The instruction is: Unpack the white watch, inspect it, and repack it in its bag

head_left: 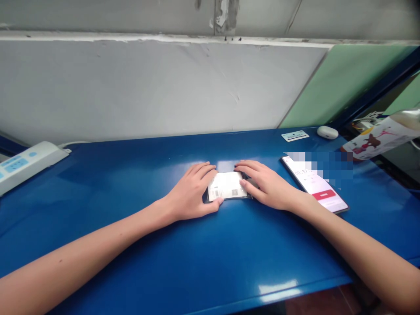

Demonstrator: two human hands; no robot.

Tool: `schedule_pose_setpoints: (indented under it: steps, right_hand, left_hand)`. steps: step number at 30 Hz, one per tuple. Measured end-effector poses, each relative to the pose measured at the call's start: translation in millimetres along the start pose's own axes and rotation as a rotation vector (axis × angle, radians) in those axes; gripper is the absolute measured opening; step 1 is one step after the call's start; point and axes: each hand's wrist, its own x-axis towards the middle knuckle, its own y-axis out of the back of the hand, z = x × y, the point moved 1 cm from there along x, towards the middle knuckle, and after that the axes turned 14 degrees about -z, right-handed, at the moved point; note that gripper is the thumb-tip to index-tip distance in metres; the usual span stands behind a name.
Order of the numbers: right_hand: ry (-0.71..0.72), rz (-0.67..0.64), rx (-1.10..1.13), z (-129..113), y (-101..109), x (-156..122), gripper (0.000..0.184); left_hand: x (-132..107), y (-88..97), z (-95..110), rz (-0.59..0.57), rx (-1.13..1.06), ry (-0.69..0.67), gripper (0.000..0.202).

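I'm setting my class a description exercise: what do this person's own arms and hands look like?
The left hand and right hand are bare: no gloves, rings or bracelets show. The left forearm and right forearm are uncovered too, with no sleeve or watch in view. Two small spots mark the left forearm.

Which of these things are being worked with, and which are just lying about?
Being handled: flat packet with white printed label facing up; left hand and right hand, at its two ends.

Apparently just lying about: power strip, smartphone, card, white earbud case, printed bottle.
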Motion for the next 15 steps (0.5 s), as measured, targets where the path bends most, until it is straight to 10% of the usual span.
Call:
schedule_pose_setpoints:
  steps: [15]
  right_hand:
    - [0.009,-0.133,0.146,1.4,4.5,-0.2,0.048]
  left_hand:
    - [0.1,-2.1,-2.2,-0.005,-0.035,-0.002,0.054]
